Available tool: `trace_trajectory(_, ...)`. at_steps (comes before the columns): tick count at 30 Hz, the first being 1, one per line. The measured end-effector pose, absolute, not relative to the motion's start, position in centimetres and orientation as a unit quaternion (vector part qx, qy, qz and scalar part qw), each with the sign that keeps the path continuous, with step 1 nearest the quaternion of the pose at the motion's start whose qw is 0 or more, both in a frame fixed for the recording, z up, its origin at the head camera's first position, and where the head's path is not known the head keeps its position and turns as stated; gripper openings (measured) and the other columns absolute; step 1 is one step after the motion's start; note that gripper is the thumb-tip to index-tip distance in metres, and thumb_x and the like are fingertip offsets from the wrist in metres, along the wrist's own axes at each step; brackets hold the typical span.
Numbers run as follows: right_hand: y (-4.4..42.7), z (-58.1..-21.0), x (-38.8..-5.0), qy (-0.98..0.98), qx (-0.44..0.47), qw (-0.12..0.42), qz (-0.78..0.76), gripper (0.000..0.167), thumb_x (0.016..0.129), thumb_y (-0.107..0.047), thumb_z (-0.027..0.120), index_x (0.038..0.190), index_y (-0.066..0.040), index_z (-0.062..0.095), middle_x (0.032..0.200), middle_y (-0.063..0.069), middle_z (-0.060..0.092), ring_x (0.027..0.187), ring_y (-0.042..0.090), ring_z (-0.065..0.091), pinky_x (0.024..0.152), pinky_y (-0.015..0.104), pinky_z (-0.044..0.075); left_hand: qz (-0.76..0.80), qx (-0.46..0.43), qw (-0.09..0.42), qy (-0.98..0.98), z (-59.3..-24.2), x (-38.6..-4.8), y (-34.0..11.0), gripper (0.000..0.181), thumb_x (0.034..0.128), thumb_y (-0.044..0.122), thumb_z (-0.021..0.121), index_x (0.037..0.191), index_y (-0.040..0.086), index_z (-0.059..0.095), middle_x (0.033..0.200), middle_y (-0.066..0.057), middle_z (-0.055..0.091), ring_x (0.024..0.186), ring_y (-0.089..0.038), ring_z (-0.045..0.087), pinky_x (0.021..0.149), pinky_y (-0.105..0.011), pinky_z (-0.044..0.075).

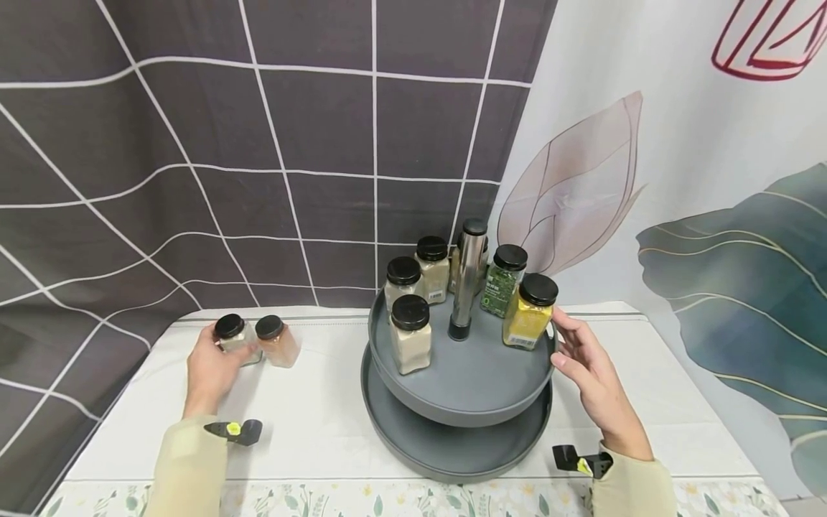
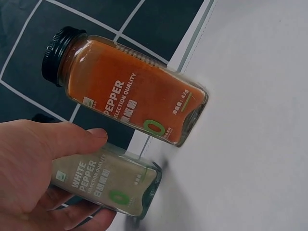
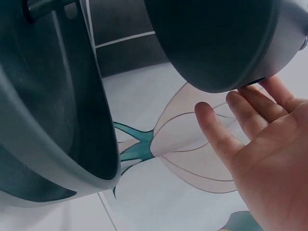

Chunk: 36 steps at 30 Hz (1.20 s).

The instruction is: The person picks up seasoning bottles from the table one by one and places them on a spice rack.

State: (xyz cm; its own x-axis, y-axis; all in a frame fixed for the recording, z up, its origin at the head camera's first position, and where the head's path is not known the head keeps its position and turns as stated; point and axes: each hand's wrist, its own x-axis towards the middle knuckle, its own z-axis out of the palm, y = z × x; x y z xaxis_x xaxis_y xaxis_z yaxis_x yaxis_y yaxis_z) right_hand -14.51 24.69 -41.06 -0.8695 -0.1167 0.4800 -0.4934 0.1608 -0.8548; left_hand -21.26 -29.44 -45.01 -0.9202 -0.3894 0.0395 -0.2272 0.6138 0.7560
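At the left of the head view my left hand (image 1: 213,366) grips a glass jar of white pepper (image 2: 106,183) with a black lid, thumb on one side and fingers on the other. Close beside it stands a jar of orange-red pepper powder (image 2: 130,91), also black-lidded. My right hand (image 1: 591,373) touches the rim of the upper tray (image 1: 465,388) of a grey two-tier rack, its fingers fairly straight in the right wrist view. Near that hand, a jar of yellow powder (image 1: 526,316) stands on the tray.
The upper tray also bears a jar of green flakes (image 1: 497,287), a pale powder jar (image 1: 410,345) and several others round a metal post (image 1: 468,280). The lower tray (image 1: 452,452) sits beneath. Behind the white tabletop (image 1: 310,409) hangs a dark grid-patterned curtain (image 1: 323,129).
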Motion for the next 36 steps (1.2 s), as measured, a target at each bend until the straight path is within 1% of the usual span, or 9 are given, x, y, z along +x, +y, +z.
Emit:
trace_trajectory(9, 24.7, -41.1, -14.6, -0.748, 0.202, 0.163, 0.611, 0.046, 0.097, 0.01, 0.045, 0.143, 0.009, 0.042, 0.151, -0.01, 0.044, 0.139, 0.002, 0.039, 0.106, 0.01, 0.036, -0.394, 0.17, 0.123, -0.895, -45.1, -21.1, -29.5, 0.071, 0.0865, 0.012, 0.074, 0.143, -0.013, 0.038, 0.135, -0.038, 0.05, 0.124, -0.053, 0.049, 0.105, -0.062, 0.041)
trace_trajectory(14, 24.6, -41.1, -14.7, -0.746, 0.206, 0.168, 0.611, 0.045, 0.098, 0.011, 0.044, 0.142, 0.008, 0.044, 0.151, -0.008, 0.045, 0.138, 0.003, 0.041, 0.107, 0.011, 0.036, -0.391, 0.18, 0.135, -0.893, -44.9, -20.8, -29.5, 0.072, 0.0865, 0.015, 0.075, 0.143, -0.012, 0.039, 0.134, -0.037, 0.052, 0.123, -0.053, 0.05, 0.104, -0.062, 0.042)
trace_trajectory(18, 24.6, -41.1, -14.7, -0.74, 0.212, 0.172, 0.615, 0.044, 0.097, 0.013, 0.044, 0.141, 0.006, 0.046, 0.151, -0.007, 0.046, 0.138, 0.003, 0.042, 0.108, 0.011, 0.036, -0.387, 0.191, 0.163, -0.887, -44.4, -20.3, -29.4, 0.066, 0.0859, 0.014, 0.075, 0.139, -0.011, 0.045, 0.129, -0.036, 0.057, 0.118, -0.05, 0.056, 0.099, -0.059, 0.046)
trace_trajectory(24, 24.6, -41.1, -14.8, -0.729, 0.215, 0.178, 0.625, 0.042, 0.098, 0.014, 0.043, 0.139, 0.007, 0.048, 0.15, -0.004, 0.047, 0.137, 0.005, 0.043, 0.109, 0.014, 0.038, -0.381, 0.199, 0.2, -0.881, -42.8, -19.6, -29.0, 0.064, 0.0859, 0.016, 0.075, 0.137, -0.012, 0.048, 0.128, -0.035, 0.058, 0.116, -0.05, 0.058, 0.094, -0.058, 0.05)
trace_trajectory(26, 24.6, -41.1, -14.8, -0.729, 0.215, 0.179, 0.625, 0.041, 0.098, 0.013, 0.043, 0.138, 0.007, 0.048, 0.15, -0.004, 0.047, 0.137, 0.005, 0.043, 0.109, 0.014, 0.038, -0.375, 0.201, 0.213, -0.879, -42.2, -19.3, -28.8, 0.064, 0.0854, 0.018, 0.076, 0.136, -0.01, 0.05, 0.128, -0.033, 0.059, 0.116, -0.049, 0.059, 0.091, -0.055, 0.051)
trace_trajectory(28, 24.5, -41.1, -14.8, -0.728, 0.214, 0.18, 0.626, 0.04, 0.098, 0.013, 0.042, 0.138, 0.008, 0.048, 0.149, -0.004, 0.047, 0.137, 0.005, 0.044, 0.109, 0.014, 0.038, -0.37, 0.201, 0.228, -0.878, -41.6, -19.0, -28.5, 0.061, 0.0844, 0.019, 0.077, 0.133, -0.009, 0.054, 0.126, -0.031, 0.061, 0.114, -0.048, 0.061, 0.086, -0.047, 0.053)
trace_trajectory(32, 24.4, -41.1, -14.9, -0.72, 0.216, 0.183, 0.634, 0.039, 0.099, 0.014, 0.041, 0.136, 0.009, 0.049, 0.148, -0.003, 0.048, 0.136, 0.005, 0.044, 0.108, 0.014, 0.038, -0.361, 0.198, 0.251, -0.876, -40.6, -18.4, -27.9, 0.058, 0.0827, 0.02, 0.079, 0.129, -0.008, 0.058, 0.122, -0.03, 0.064, 0.11, -0.046, 0.064, 0.076, -0.032, 0.047)
trace_trajectory(34, 24.4, -41.1, -14.9, -0.715, 0.217, 0.186, 0.638, 0.038, 0.099, 0.014, 0.04, 0.135, 0.008, 0.049, 0.148, -0.003, 0.049, 0.136, 0.005, 0.045, 0.108, 0.014, 0.039, -0.362, 0.197, 0.262, -0.873, -40.1, -18.1, -27.7, 0.059, 0.0822, 0.02, 0.08, 0.13, -0.007, 0.058, 0.121, -0.029, 0.065, 0.109, -0.046, 0.064, 0.076, -0.033, 0.047)
trace_trajectory(36, 24.4, -41.1, -15.0, -0.713, 0.217, 0.188, 0.64, 0.038, 0.099, 0.015, 0.04, 0.134, 0.008, 0.05, 0.147, -0.003, 0.049, 0.135, 0.005, 0.045, 0.107, 0.013, 0.04, -0.365, 0.195, 0.271, -0.869, -39.7, -17.8, -27.5, 0.061, 0.0818, 0.019, 0.08, 0.131, -0.007, 0.058, 0.121, -0.029, 0.065, 0.109, -0.046, 0.064, 0.082, -0.04, 0.048)
